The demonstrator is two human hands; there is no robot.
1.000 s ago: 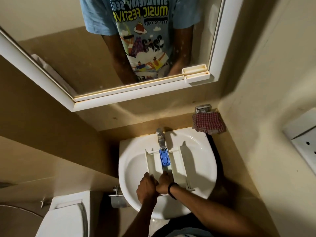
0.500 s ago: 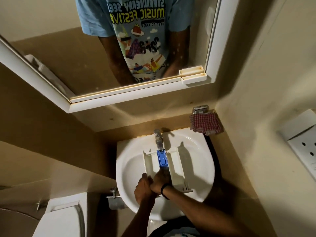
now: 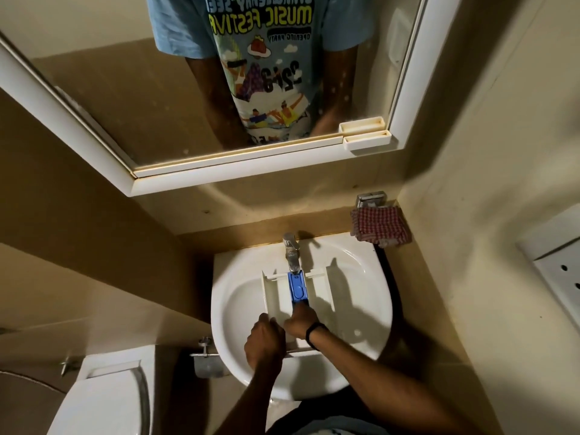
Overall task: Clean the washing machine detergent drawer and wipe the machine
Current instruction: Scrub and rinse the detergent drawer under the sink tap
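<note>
- Detergent drawer [image 3: 273, 296]: 1, white, lying lengthwise in the sink [image 3: 361, 277] with its far end under the tap [image 3: 292, 251]. We judge that it lies there so water can fall into its channels and drain into the basin. Whether water is running we cannot tell.
- Blue insert [image 3: 297, 287]: 1, seated in the middle channel directly below the spout. We count 3 channels: its own and 1 on each side.
- Left hand [image 3: 266, 339]: at the drawer's near left corner, fingers curled over the edge and gripping it. We read this as a steadying hold that keeps the drawer from sliding on the curved basin.
- Right hand [image 3: 300, 321]: knuckles up at the near end of the blue insert, reaching down into the middle channel. Its fingers are hidden beneath the hand, so we cannot tell whether they hold anything or simply rub the plastic. 1 black wristband [image 3: 315, 332] rings the wrist.
- Checked cloth [image 3: 379, 227]: 1, red and white, draped on a holder at the wall by the sink's far right corner, apart from both hands. We judge that it is kept there for the wiping step, not yet begun.
- Stage: drawer cleaning is under way; the washing machine is not in view.
- Surroundings: 1 mirror [image 3: 125, 105] above the sink and 1 toilet [image 3: 103, 400] at lower left.
</note>
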